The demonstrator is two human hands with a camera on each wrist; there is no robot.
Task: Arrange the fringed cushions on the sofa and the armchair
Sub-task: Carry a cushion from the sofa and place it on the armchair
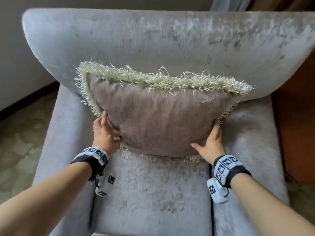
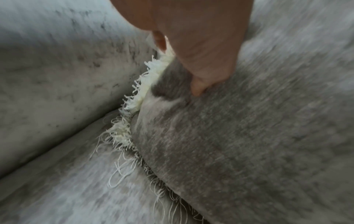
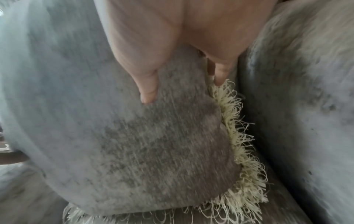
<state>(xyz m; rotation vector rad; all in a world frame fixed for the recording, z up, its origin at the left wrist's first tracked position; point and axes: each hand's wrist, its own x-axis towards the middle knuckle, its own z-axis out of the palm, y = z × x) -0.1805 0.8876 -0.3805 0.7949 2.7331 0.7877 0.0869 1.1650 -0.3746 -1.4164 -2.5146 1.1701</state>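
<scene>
A taupe cushion [image 1: 162, 120] with a pale, shaggy fringe stands upright on the seat of a grey velvet armchair [image 1: 153, 36], leaning against the backrest. My left hand [image 1: 105, 132] grips its lower left edge, thumb on the front face and fingers behind the fringe. My right hand [image 1: 211, 142] grips the lower right edge the same way. In the left wrist view the thumb [image 2: 199, 84] digs into the cushion [image 2: 249, 151]. The right wrist view shows my thumb [image 3: 147, 91] on the cushion [image 3: 162, 144], with fingertips at the fringe [image 3: 237, 136]. No sofa is in view.
Padded armrests flank the seat at left [image 1: 56, 142] and right [image 1: 252, 150]. Dark wooden furniture [image 1: 298, 116] stands close on the right. Patterned carpet [image 1: 20, 142] lies to the left, below a plain wall [image 1: 10, 48]. A curtain [image 1: 226, 4] hangs behind the chair.
</scene>
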